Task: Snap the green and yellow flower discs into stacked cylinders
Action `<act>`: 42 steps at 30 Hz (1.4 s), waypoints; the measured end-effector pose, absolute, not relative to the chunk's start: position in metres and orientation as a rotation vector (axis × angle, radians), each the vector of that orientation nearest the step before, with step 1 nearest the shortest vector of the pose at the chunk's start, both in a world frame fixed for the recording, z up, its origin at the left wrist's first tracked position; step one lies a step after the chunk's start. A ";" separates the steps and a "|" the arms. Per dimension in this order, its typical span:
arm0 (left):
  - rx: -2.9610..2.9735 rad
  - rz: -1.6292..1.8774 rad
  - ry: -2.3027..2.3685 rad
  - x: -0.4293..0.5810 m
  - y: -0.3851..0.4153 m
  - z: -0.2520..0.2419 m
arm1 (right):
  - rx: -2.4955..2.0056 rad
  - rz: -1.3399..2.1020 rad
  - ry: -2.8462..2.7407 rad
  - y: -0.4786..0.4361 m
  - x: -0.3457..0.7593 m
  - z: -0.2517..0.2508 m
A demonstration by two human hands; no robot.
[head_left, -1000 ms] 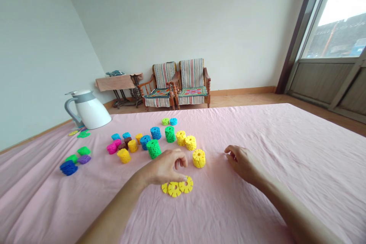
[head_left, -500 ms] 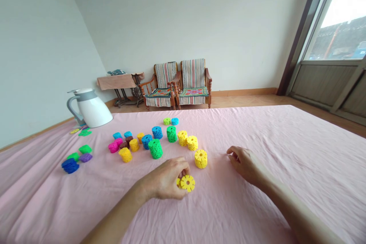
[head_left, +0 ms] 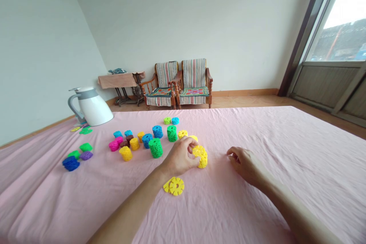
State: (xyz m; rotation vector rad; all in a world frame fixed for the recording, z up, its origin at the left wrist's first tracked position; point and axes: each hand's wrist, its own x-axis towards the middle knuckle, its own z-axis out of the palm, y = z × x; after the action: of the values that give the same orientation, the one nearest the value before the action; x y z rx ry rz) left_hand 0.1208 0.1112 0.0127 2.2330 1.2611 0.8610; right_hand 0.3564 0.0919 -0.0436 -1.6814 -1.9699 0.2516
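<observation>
Left hand (head_left: 182, 156) has brought a pinched yellow disc (head_left: 197, 152) to the yellow stack (head_left: 203, 163), so just two loose discs (head_left: 173, 187) stay on the pink cloth (head_left: 228, 209), and the curled right hand (head_left: 246, 164) holds nothing.

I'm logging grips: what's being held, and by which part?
A yellow disc, by its left edge, in the left hand; nothing shows in the right hand.

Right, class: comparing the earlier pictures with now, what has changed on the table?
The left hand has picked a yellow disc out of the loose three and carried it forward and rightward to the nearest yellow stack. Two loose discs remain. The right hand, the white jug and the green stacks stayed put.
</observation>
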 end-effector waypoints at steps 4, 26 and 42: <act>2.221 0.790 1.262 0.123 0.113 0.011 | -1.679 0.245 -1.970 0.091 0.356 -0.043; 2.407 0.224 1.066 0.073 0.095 0.034 | -1.662 0.234 -1.981 0.092 0.357 -0.046; 2.505 0.146 1.137 0.060 0.075 0.021 | -1.637 0.272 -1.980 0.100 0.362 -0.058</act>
State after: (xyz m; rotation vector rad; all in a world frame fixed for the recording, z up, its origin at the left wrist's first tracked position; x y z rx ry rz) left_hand 0.0596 0.0751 0.0214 2.5053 1.1370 0.1461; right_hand 0.3624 0.0997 -0.0578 -1.6367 -1.9800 0.2720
